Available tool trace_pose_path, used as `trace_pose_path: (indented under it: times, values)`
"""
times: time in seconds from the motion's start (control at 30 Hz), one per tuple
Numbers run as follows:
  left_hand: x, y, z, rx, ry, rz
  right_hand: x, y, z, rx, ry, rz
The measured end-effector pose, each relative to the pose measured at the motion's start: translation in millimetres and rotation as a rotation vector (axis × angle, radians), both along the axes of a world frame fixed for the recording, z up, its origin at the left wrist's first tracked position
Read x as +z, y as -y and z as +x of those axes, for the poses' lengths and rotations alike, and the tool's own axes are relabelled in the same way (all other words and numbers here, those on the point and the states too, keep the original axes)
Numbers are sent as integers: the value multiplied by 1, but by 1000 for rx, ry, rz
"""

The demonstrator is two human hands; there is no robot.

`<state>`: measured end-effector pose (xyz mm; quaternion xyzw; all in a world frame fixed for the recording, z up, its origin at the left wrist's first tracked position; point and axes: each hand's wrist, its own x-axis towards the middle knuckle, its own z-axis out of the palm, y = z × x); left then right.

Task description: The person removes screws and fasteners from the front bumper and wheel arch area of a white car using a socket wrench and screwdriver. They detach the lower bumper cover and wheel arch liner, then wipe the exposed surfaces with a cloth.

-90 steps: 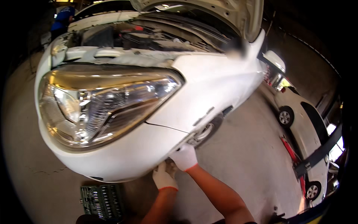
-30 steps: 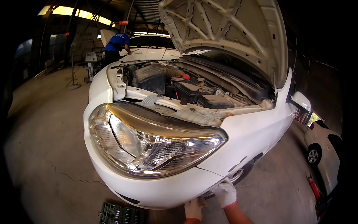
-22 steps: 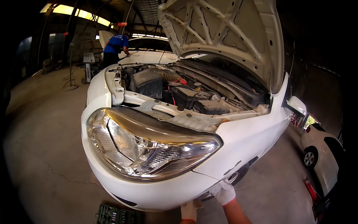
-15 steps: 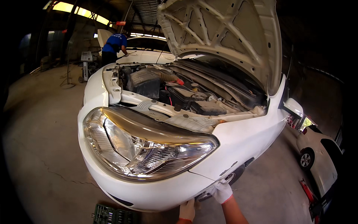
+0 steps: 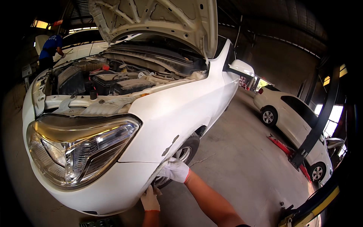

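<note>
A white car's front bumper (image 5: 90, 198) curves below the headlight (image 5: 81, 151) and ends at the front wheel (image 5: 185, 153). My right hand (image 5: 177, 170), in a white knitted glove with a red cuff, grips the bumper's rear edge at the wheel arch; its fingers curl against that edge. Lower down, my left hand (image 5: 150, 199), gloved the same way, reaches up behind the bumper's lower corner. The left fingertips are hidden there, so what they touch does not show. Dark scraped paint (image 5: 171, 145) marks the fender just above my right hand.
The raised hood (image 5: 159, 19) hangs over the open engine bay (image 5: 113, 81). A socket tool case (image 5: 96, 222) lies on the floor below the bumper. To the right stand a lift post (image 5: 319, 117) with red arms and another white car (image 5: 293, 109). A person in blue (image 5: 51, 47) works far left.
My view has swung right, so the car sits farther left and more of the wheel and the right-hand car shows. Both hands stay at the bumper's rear corner.
</note>
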<state>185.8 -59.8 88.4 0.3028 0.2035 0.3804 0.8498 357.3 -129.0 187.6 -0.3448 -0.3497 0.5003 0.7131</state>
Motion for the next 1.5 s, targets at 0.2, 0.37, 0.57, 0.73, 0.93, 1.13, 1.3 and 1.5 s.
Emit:
trace_pose_path:
  times: [0.2, 0.37, 0.57, 0.73, 0.93, 1.13, 1.3, 1.5]
  values:
    - [10, 1, -2, 11, -50, 60, 7, -4, -4, -51, 61, -24]
    - [16, 7, -3, 39, -62, 32, 2, -4, -1, -46, 46, 43]
    - [1, 2, -1, 44, -26, 38, 11, -2, -6, -115, 105, -97]
    - [2, 8, -5, 52, -112, 147, 19, 3, -16, -213, 85, -111]
    - [15, 8, -13, 32, -223, 109, 16, 7, -16, -247, 56, -160]
    - [17, 13, -17, 47, -292, 176, 3, 34, -7, -233, 100, -109]
    - [0, 38, -18, -21, -363, 190, -15, 71, -18, -272, 32, -198]
    - [-75, 90, -17, -486, -320, -233, -83, 118, -45, -614, 26, -309]
